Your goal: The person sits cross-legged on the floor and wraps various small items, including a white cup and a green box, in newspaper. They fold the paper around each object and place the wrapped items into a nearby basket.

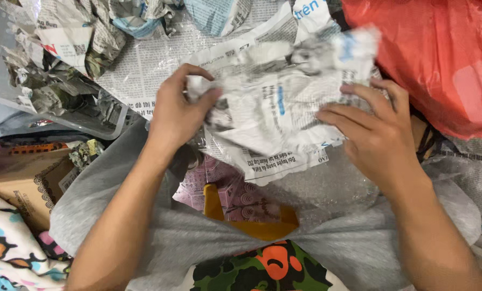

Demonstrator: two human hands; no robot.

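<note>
Left hand (177,110) pinching the crumpled newspaper wad (276,94) at its left edge, right hand (378,137) with fingers spread flat on its right side. Wad sitting between both hands, over bubble wrap (322,186). Red plastic bag (440,59) just right, grey basket (14,102) of crumpled paper off left

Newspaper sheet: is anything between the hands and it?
No. Both hands are on the crumpled newspaper sheet: the left hand pinches its left edge, and the right hand has fingers on its right side. Nothing sits between them.
</note>
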